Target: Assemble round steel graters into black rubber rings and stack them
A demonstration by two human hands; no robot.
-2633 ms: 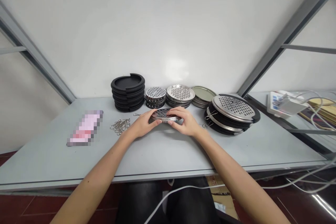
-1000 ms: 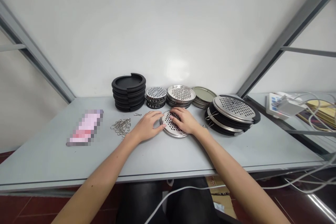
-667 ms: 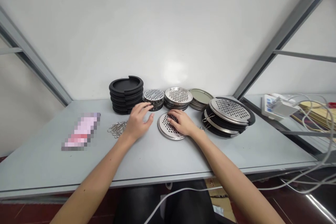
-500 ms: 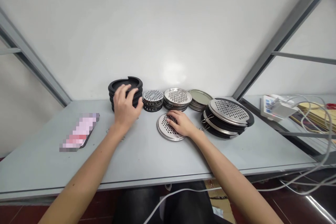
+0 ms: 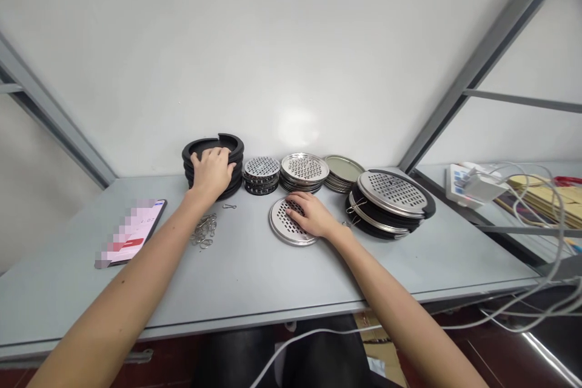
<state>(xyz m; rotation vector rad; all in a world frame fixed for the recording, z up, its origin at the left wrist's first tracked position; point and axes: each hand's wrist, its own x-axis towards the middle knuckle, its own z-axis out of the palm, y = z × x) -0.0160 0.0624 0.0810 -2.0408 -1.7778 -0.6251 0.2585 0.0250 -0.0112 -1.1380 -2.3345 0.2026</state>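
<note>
My left hand (image 5: 211, 171) reaches over the front of a stack of black rings (image 5: 188, 160), its fingers curled over the top ring's rim. Its palm side and part of the stack are hidden. My right hand (image 5: 316, 215) rests palm down on a round perforated metal grater plate (image 5: 286, 231), fingers extended over the holes. Beneath my left wrist lie several small wire clips (image 5: 205, 227), and one loose clip (image 5: 230, 207) lies apart from them.
Along the wall stand small grater discs (image 5: 262, 167), larger grater discs (image 5: 304, 168) and plain round plates (image 5: 344, 168). To the right are stacked black-rimmed grater assemblies (image 5: 393, 191) with wire clips. A phone (image 5: 134, 236) lies left; a power strip (image 5: 457, 185) and cables are far right.
My left hand has come down onto the black stack and its fingers have curled over the rim. My right hand stays on the grater plate. The view has shifted slightly.
</note>
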